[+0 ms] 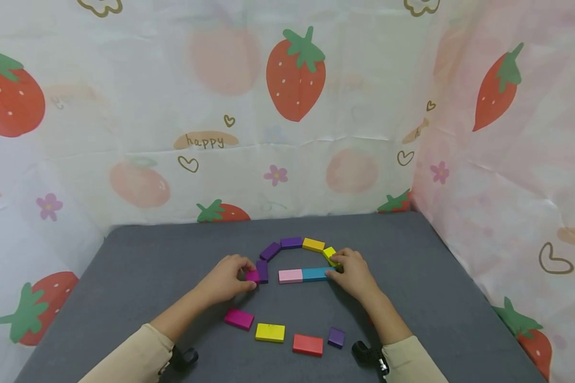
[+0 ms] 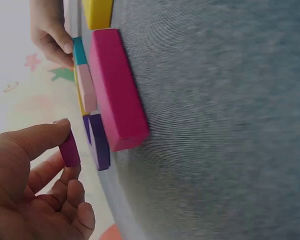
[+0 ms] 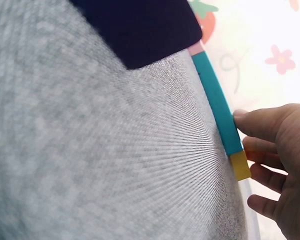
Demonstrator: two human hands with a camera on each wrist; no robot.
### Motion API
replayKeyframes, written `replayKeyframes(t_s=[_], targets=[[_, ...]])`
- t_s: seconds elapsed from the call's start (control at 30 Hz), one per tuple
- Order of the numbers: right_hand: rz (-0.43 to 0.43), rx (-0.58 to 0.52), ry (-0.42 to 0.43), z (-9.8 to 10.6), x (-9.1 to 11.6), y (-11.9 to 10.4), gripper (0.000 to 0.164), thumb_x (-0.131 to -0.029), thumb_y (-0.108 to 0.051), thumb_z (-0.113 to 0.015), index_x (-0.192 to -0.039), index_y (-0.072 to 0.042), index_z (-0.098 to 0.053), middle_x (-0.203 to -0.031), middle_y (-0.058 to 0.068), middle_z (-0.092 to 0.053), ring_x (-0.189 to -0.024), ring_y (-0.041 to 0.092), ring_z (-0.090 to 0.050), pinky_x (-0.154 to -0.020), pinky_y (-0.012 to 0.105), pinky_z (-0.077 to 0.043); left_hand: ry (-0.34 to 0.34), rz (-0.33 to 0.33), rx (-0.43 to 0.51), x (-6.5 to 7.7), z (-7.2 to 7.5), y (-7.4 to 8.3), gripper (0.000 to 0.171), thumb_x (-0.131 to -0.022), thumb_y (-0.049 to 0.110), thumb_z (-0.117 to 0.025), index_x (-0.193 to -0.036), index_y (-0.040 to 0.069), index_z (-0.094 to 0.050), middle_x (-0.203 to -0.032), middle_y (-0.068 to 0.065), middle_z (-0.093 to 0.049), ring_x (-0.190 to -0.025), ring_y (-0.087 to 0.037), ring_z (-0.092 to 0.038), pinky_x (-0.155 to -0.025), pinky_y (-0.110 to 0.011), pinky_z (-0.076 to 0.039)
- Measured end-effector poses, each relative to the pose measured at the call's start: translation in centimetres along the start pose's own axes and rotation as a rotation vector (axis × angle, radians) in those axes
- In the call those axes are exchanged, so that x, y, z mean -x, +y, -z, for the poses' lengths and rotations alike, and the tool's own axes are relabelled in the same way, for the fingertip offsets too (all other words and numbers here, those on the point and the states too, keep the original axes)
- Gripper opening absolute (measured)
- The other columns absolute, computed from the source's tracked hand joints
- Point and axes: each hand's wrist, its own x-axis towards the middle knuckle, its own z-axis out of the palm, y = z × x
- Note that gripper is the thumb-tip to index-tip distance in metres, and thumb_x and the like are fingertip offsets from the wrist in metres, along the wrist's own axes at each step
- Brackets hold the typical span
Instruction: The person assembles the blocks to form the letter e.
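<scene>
Beige sleeves (image 1: 134, 356) nearest the camera, both reaching in over a grey cloth (image 1: 148, 276). Left hand (image 1: 222, 280): thumb and fingers pinch a small magenta block (image 1: 252, 276), just beside the purple foot block (image 1: 263, 271) at the left end of an arc (image 1: 291, 243); whether the two touch, unclear. Right hand (image 1: 355, 272): fingertips at the yellow arc block (image 1: 329, 255), thumb at the right end of the blue block (image 1: 314, 274); cannot tell whether the fingers grip or merely touch. Risks, as judged: magenta pressed sideways too hard could skew the purple foot and open the joints above; a dragging thumb could part blue from the pink block (image 1: 290, 276) abutting it; a low sleeve could knock loose pieces in front: magenta bar (image 1: 238, 319), yellow slab (image 1: 270, 332), red block (image 1: 308, 345), little purple block (image 1: 336, 338). Containers: none seen; blocks lie directly on the cloth.
</scene>
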Motion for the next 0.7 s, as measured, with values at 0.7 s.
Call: replayKeyframes(t_s=[0.7], targets=[[0.001, -0.021, -0.005, 0.2, 0.1, -0.2, 0.044, -0.091, -0.026, -0.08, -0.128, -0.004, -0.071, -0.129, 0.011, -0.063, -0.119, 0.032, -0.054, -0.102, 0.05, -0.047, -0.051, -0.109, -0.044, -3.0, -1.0, 2.2, 0.024, -0.086, 0.028, -0.084, -0.107, 0.02, -0.075, -0.104, 0.006, -0.065, -0.106, -0.018, -0.055, -0.099, -0.042, -0.048]])
